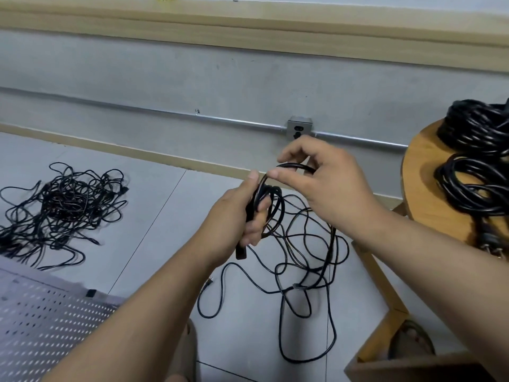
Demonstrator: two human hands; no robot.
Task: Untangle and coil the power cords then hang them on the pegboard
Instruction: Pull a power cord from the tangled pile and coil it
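Observation:
My left hand point(239, 216) grips a small coil of black power cord point(271, 205) together with its plug end, which sticks out below the fist. My right hand point(319, 183) pinches the top loop of that same cord between thumb and fingers, just above the left hand. The rest of this cord point(305, 271) hangs down and lies in loose loops on the grey floor below my hands. A tangled pile of black cords point(63, 210) lies on the floor at the left. A white pegboard point(41, 323) lies flat at the lower left.
A round wooden stool point(424, 186) at the right carries coiled black cords point(479, 161). A wall socket box point(299, 129) on a metal conduit sits on the grey wall ahead. My sandalled feet show at the bottom, one beside the stool's wooden legs.

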